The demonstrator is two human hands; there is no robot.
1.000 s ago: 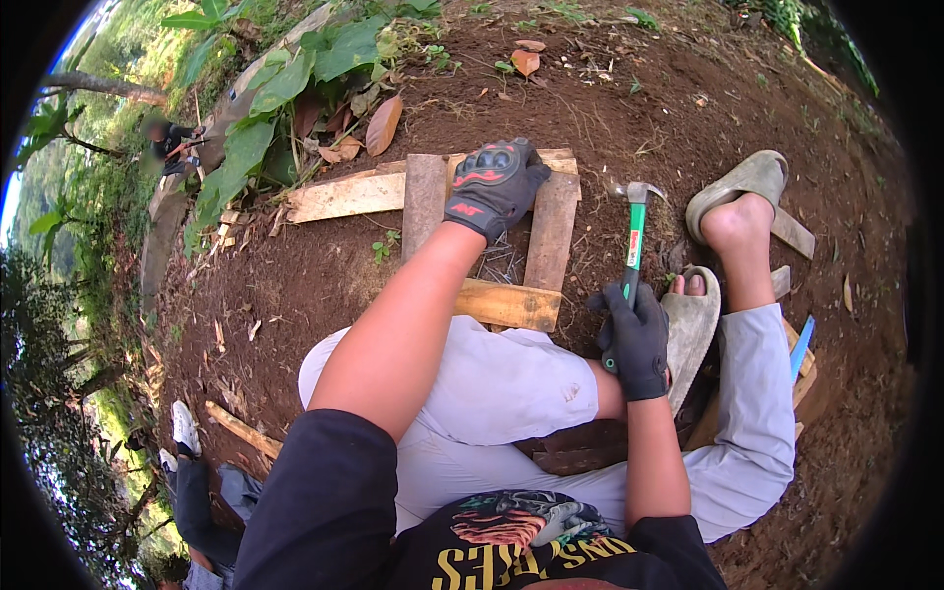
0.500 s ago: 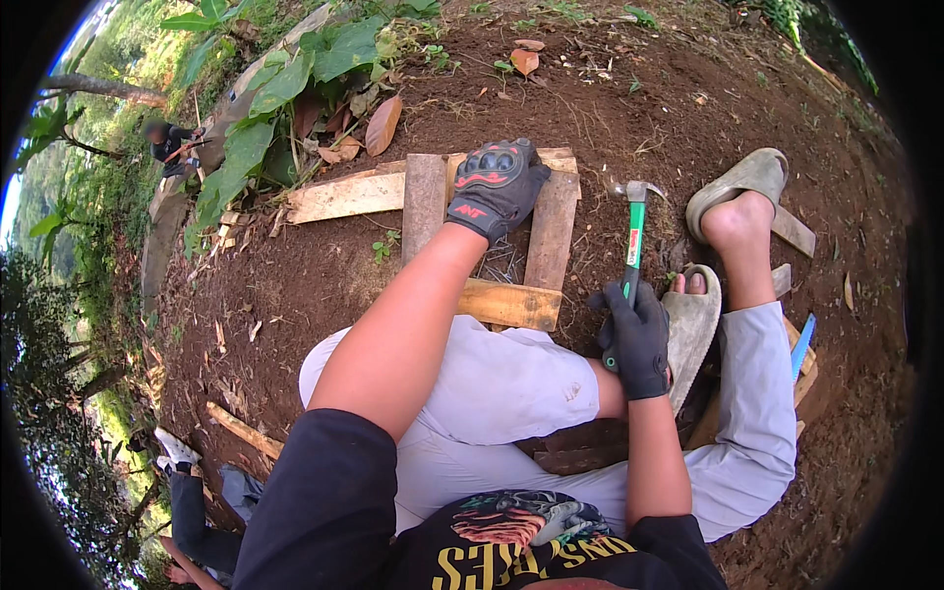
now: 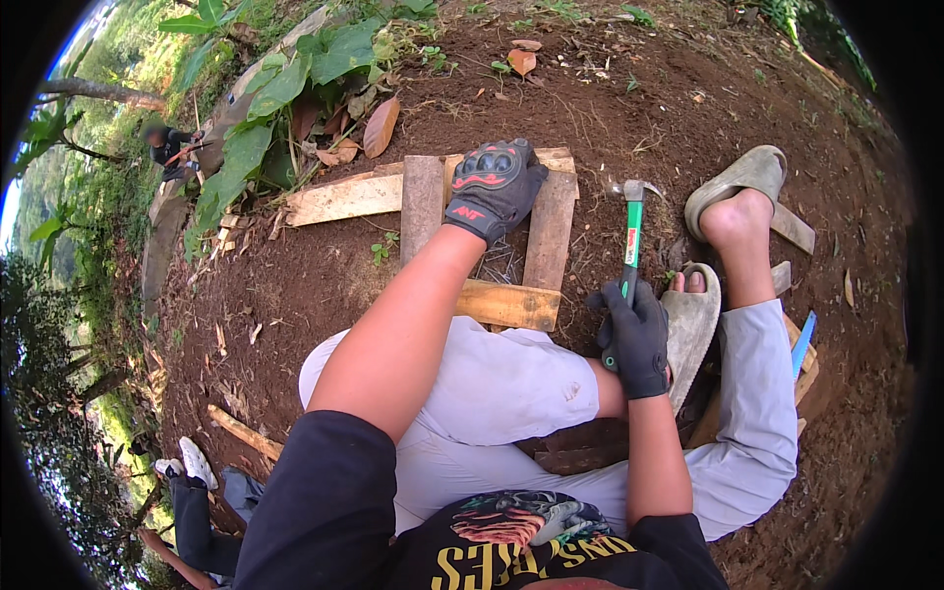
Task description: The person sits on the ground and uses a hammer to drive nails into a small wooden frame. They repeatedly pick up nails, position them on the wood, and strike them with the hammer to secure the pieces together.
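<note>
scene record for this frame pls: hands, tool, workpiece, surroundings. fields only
setting: outdoors, bare brown soil, green leaves at upper left
left hand: gloved, black with red, palm down on the wooden frame
right hand: black glove, gripping the hammer by its handle
hammer: green handle, metal head up, upright, clear of the wood
wooden frame: rough planks joined in a rectangle, flat on the soil
feet: tan sandals to the right of the frame
other people: one at far upper left, another's legs at lower left
</note>
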